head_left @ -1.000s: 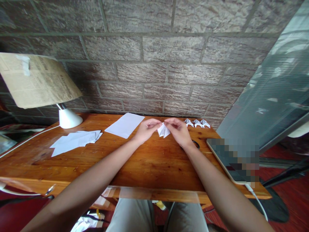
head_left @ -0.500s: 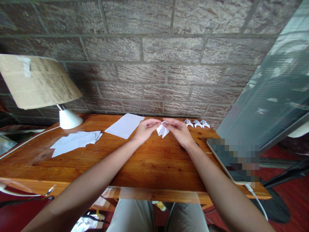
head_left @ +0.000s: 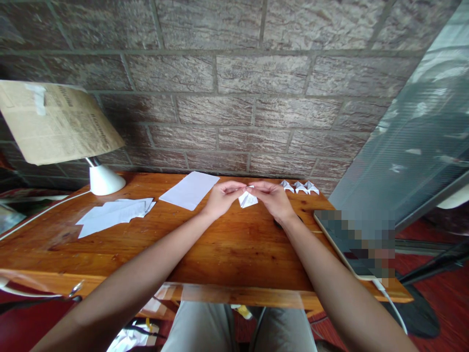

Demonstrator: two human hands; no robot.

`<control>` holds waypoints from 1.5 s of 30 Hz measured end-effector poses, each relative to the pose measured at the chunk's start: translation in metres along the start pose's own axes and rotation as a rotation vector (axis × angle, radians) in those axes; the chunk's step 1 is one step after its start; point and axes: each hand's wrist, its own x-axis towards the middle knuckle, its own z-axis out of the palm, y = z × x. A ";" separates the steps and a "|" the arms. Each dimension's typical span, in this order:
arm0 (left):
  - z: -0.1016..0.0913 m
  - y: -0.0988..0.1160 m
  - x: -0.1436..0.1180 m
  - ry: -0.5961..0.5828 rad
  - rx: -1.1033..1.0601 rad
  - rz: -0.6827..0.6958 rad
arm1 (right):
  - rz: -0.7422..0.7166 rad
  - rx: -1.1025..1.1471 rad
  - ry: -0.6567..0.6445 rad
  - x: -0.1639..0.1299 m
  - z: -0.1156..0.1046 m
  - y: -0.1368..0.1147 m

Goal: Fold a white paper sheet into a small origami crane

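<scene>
We're pinching the folded paper [head_left: 247, 200] in left hand [head_left: 220, 199] and right hand [head_left: 271, 199], fingertips closed at its 12 o'clock end, 9 o'clock of three folded pieces [head_left: 300, 187]. We're reckoning light, crushable; best held by creases.

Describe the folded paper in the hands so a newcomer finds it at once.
In front of the brick wall stands a wooden desk. Near its middle, the left hand and right hand pinch a small folded white paper. Unlike the three folded pieces in a row to the right, it alone is held.
</scene>
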 end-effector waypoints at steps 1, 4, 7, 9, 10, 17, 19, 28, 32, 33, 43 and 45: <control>0.000 0.000 0.000 0.004 0.001 0.001 | 0.005 -0.015 0.004 0.000 0.000 -0.001; 0.000 0.000 0.000 0.009 0.006 -0.001 | 0.009 -0.063 0.016 -0.002 -0.001 -0.004; 0.000 0.001 0.000 0.013 0.017 -0.004 | 0.027 -0.048 0.001 -0.002 -0.002 -0.006; 0.000 0.001 0.000 0.029 0.021 -0.002 | 0.049 0.004 -0.029 -0.002 -0.003 -0.007; 0.000 0.002 0.000 0.042 0.022 0.000 | 0.061 0.032 -0.054 -0.002 -0.004 -0.008; 0.002 0.004 0.001 0.095 0.020 0.013 | 0.104 0.075 -0.120 0.000 -0.009 -0.008; 0.002 0.004 0.001 0.088 0.006 0.013 | 0.113 0.066 -0.089 0.000 -0.009 -0.007; 0.002 0.003 0.000 0.093 0.012 0.010 | 0.089 0.054 -0.107 0.001 -0.008 -0.005; 0.002 0.002 -0.001 0.101 0.026 0.019 | 0.072 0.046 -0.117 0.003 -0.007 -0.004; 0.002 0.002 -0.001 0.100 0.032 0.021 | 0.068 0.047 -0.116 0.003 -0.007 -0.004; 0.003 0.007 -0.001 0.089 0.028 0.031 | 0.064 0.045 -0.109 0.001 -0.005 -0.004; 0.003 0.008 -0.001 0.075 0.047 0.031 | 0.060 0.038 -0.114 0.000 -0.005 -0.005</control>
